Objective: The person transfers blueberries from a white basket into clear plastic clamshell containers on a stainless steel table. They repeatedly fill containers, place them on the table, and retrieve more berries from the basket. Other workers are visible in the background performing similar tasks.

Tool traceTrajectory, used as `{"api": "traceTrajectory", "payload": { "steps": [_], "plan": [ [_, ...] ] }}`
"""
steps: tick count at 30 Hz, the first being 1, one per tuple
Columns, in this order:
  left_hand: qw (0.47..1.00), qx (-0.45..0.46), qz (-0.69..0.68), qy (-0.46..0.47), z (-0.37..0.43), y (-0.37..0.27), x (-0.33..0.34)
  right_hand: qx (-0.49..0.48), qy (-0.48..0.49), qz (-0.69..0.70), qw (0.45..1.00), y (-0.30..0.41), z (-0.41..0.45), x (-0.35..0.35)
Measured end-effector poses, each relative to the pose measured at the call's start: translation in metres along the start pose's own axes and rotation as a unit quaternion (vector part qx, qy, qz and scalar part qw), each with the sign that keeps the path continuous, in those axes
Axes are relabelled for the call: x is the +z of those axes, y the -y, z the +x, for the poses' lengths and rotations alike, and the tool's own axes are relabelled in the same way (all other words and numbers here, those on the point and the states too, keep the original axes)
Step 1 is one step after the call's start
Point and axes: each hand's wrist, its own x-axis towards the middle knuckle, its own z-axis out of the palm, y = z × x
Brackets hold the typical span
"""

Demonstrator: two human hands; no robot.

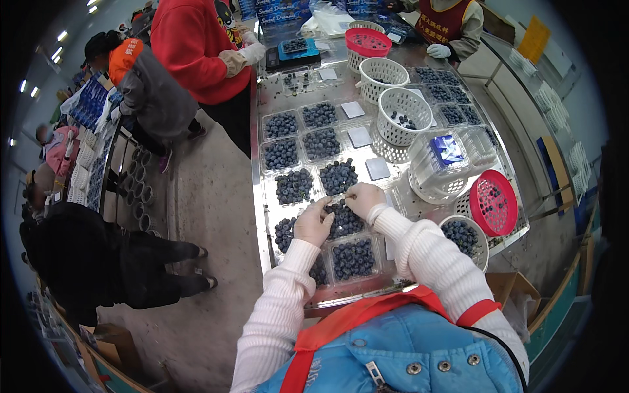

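Both my hands wear thin pale gloves and work over a clear plastic clamshell filled with blueberries (347, 222). My left hand (314, 223) reaches in at its left side, thumb and fingers curled over the fruit. From the right side, my right hand (366, 200) reaches to the far rim, its fingertips drawn together and pointing down. Whether either hand pinches a berry is too small to tell. Another filled clamshell (354, 259) lies nearer to me. Just beyond my hands sits one heaped with blueberries (338, 177), and more filled clamshells (293, 186) stand to the left.
To the right are a white basket of blueberries (461, 237), a red perforated basket (493, 203), and stacked clear clamshells (437, 157). White baskets (404, 116) stand farther back. A person in a red top (199, 49) stands at the table's left edge; another gloved hand (438, 50) rests far right.
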Motion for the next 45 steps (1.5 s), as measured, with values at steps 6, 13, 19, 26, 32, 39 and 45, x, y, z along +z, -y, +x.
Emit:
{"api": "traceTrajectory", "payload": {
  "steps": [6,13,19,26,32,39,45],
  "plan": [
    [0.967,0.035,-0.253,-0.022,0.017,0.001,0.036,0.130,0.109,0.372,0.913,-0.014,0.006,-0.001],
    [0.853,-0.210,-0.471,0.079,0.017,-0.010,0.026,-0.141,-0.051,0.176,0.973,0.020,-0.025,-0.027],
    [0.928,-0.212,-0.302,0.051,0.014,-0.010,0.007,0.046,0.073,0.418,0.905,-0.025,0.001,-0.008],
    [0.993,-0.116,0.005,-0.005,0.001,-0.008,0.003,-0.005,0.063,0.086,0.994,0.000,0.000,-0.003],
    [0.992,-0.129,-0.017,0.001,-0.002,0.007,0.007,-0.020,0.092,-0.038,0.995,0.011,0.007,0.018],
    [0.990,-0.112,-0.086,-0.024,0.002,0.013,0.015,-0.045,0.095,-0.098,0.990,0.015,0.014,0.021],
    [0.984,-0.115,-0.132,-0.007,0.009,0.024,0.017,-0.028,0.115,-0.083,0.989,0.016,0.011,0.011]
  ]
}}
